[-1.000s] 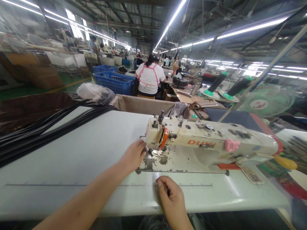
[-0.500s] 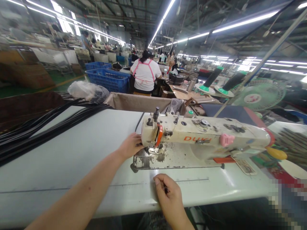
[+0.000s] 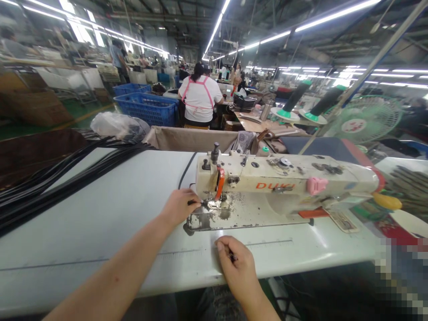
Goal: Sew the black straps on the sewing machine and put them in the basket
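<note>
My left hand [image 3: 180,206] is at the needle end of a cream sewing machine [image 3: 284,180], its fingers closed on a thin black strap [image 3: 187,169]. The strap curves over the table behind the hand, and a short dark end of it shows at the fingertips, beside the presser foot [image 3: 214,204]. My right hand [image 3: 236,263] rests above the front edge of the table, thumb and fingers curled together. Something small and dark shows inside its curl, too hidden to name.
Long black strips [image 3: 76,183] lie in a bundle on the white table [image 3: 100,223] at left. A beige bin [image 3: 187,138] stands behind the machine, with blue crates [image 3: 147,107] and a seated person [image 3: 200,96] beyond. Thread cones [image 3: 296,100] and a fan [image 3: 364,120] stand at right.
My left hand has drawn slightly down and back from the machine head, and more of the black strap shows behind it. My right hand stays curled near the same place. The view has shifted slightly.
</note>
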{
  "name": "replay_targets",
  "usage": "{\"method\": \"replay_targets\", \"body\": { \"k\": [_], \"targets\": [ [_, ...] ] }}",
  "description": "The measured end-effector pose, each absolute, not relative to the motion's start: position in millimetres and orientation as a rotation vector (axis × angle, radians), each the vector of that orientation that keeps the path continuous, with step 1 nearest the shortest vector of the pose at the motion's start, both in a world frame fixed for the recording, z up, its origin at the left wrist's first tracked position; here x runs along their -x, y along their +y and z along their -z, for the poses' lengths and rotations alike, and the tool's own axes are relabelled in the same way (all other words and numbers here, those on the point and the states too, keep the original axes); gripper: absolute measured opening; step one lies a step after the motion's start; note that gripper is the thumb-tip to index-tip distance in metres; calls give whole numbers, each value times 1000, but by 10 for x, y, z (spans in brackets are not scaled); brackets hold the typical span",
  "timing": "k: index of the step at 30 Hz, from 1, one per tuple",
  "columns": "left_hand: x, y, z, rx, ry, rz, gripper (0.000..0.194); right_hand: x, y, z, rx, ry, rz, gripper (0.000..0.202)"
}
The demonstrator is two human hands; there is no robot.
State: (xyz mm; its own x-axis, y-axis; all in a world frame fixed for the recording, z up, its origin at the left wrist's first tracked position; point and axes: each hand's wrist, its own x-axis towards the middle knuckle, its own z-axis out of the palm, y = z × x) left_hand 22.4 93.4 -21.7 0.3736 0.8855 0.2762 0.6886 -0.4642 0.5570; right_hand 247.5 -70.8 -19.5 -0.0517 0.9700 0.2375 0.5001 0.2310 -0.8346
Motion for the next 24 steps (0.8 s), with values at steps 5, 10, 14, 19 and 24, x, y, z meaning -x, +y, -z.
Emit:
{"method": "replay_targets", "body": {
  "k": [5, 10, 14, 19, 24],
  "targets": [
    [-265, 906, 171, -2236, 1429, -759, 9, -2474, -715, 181, 1372, -1669, -709, 21],
    [-293, 757, 119, -2198, 1484, -704, 13, -2474, -700, 176, 1376, -1668, -709, 19],
    [-368, 558, 125, -2132, 1537, -642, 13, -2464, -694, 164, 1385, -1670, -702, 17],
    [-505, 387, 202, -2007, 1618, -637, 18, -2457, -702, 157, 1395, -1671, -710, 16],
    [-600, 310, 209, -1978, 1682, -578, 23, -2454, -713, 160, 1382, -1679, -709, 16]
  ]
}}
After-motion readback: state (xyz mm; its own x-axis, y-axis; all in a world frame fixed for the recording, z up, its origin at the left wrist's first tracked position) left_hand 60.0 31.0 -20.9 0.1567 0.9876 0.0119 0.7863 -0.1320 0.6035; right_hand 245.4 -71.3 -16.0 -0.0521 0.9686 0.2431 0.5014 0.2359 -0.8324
